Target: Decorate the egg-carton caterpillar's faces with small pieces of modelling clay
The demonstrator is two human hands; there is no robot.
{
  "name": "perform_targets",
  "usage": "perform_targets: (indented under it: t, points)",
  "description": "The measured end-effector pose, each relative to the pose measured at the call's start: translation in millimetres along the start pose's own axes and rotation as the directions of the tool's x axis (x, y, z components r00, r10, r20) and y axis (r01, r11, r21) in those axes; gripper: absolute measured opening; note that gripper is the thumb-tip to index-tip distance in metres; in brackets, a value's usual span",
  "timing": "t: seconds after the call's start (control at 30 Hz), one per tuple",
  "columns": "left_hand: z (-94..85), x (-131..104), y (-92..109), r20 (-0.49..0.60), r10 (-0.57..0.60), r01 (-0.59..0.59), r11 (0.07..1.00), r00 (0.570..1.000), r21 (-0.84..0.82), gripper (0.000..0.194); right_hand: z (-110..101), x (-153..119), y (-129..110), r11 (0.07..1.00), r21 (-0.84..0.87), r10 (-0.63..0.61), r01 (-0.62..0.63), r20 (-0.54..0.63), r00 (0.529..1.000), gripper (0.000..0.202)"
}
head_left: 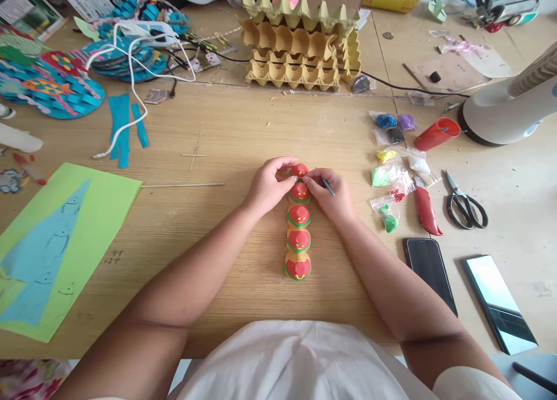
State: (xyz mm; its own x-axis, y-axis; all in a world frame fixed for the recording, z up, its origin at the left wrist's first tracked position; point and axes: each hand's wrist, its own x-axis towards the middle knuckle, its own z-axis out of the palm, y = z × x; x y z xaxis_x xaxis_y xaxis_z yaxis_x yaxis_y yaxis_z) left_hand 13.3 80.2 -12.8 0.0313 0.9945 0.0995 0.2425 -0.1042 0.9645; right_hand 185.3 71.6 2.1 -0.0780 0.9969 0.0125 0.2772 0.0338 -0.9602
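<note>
A strip of egg carton cups (299, 240) lies lengthwise on the table in front of me. Its several bumps are covered in red clay with green rims and small yellow faces. My left hand (270, 184) curls around the far end of the strip, thumb and fingers pressed against the topmost bump (299, 170). From the other side, my right hand (331, 196) touches the same bump with its fingertips pinched together. A thin blue stick (328, 186) is tucked in the fingers of my right hand. What lies between the fingertips is too small to make out.
Clay bags (387, 177), a red cutter (426, 207), scissors (465, 206) and two phones (430, 272) lie to the right. Egg cartons (296, 69) are stacked at the back. Green paper (108, 214) with drawings and a thin wooden stick (185, 185) are on the left.
</note>
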Motion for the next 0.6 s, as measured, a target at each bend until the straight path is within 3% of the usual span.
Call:
perform_targets:
  t: [0.6]
  points:
    - [0.7, -0.5, 1.3, -0.01, -0.015, 0.015, 1.0, 1.0, -0.014, 0.035, -0.4, -0.1, -1.2, 1.0, -0.007, -0.008, 0.008, 0.012, 1.0, 0.013]
